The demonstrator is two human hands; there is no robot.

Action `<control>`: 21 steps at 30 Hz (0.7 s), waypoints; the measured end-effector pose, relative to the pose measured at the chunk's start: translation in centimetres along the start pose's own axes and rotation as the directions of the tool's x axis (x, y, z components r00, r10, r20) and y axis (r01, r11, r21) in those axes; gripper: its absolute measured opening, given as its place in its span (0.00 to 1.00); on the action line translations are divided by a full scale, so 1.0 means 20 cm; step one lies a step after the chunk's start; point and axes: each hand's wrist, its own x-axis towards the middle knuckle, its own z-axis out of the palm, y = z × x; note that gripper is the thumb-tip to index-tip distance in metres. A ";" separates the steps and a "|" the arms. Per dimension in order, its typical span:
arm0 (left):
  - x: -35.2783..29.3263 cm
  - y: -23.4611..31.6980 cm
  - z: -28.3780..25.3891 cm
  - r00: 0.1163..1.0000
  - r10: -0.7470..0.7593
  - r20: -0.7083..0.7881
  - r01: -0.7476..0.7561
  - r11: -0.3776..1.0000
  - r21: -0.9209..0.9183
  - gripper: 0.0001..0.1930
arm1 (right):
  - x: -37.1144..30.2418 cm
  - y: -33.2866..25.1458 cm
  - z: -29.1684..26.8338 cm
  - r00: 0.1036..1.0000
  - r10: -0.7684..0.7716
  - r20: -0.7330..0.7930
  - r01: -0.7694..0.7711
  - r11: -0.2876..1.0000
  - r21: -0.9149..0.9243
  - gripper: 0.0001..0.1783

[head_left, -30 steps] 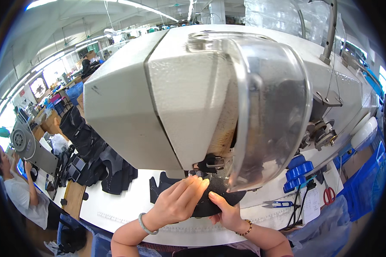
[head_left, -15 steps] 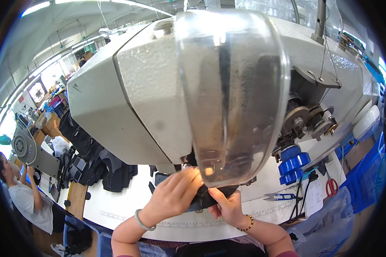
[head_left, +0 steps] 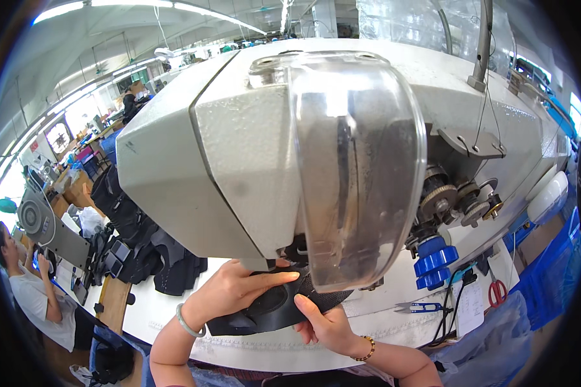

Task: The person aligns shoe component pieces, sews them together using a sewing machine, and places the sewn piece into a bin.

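Observation:
A curved, flat black piece [head_left: 274,317] with a rounded panel and a mesh-like part lies under the head of a sewing machine [head_left: 252,142]. My left hand [head_left: 229,290] is on its far left part, one finger stretched toward the needle area and the others closed against the piece. With my right hand [head_left: 326,326] I pinch the near right edge, thumb on top and fingers curled below. The clear plastic guard [head_left: 361,174] hangs just over the piece. The needle area is mostly hidden behind the guard and my fingers.
Blue-handled thread snips [head_left: 423,307] and red-handled scissors [head_left: 497,291] lie to the right, near black cables. Blue knobs [head_left: 436,261] stick out from the machine. Dark cut pieces [head_left: 177,261] are heaped at left. A person in a white top [head_left: 39,300] sits far left.
The black piece has come out toward me and shows more. My left hand has shifted left and slightly down, uncovering it. The machine appears lower and slightly right in view.

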 end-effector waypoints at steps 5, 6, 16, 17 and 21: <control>0.03 0.05 -0.03 0.999 -0.009 0.037 0.007 0.997 0.078 0.23 | 0.01 0.02 -0.01 1.000 0.021 -0.003 -0.021 0.999 0.030 0.20; 0.03 0.06 -0.03 0.997 -0.061 0.049 0.059 0.997 0.048 0.23 | 0.00 0.02 -0.01 0.999 0.032 -0.008 -0.032 0.999 0.042 0.20; -0.01 0.02 0.02 1.000 -0.015 -0.010 0.016 0.996 0.086 0.26 | -0.03 0.01 0.00 0.990 0.108 0.094 -0.093 0.983 -0.157 0.16; -0.01 0.03 0.02 1.000 0.018 0.003 -0.018 0.991 0.135 0.26 | -0.04 0.00 0.01 0.991 0.100 0.087 -0.088 0.987 -0.131 0.16; -0.01 0.08 0.03 1.000 -0.010 0.008 0.008 0.981 0.195 0.25 | -0.05 0.00 0.02 0.997 0.065 0.051 -0.063 0.997 -0.055 0.16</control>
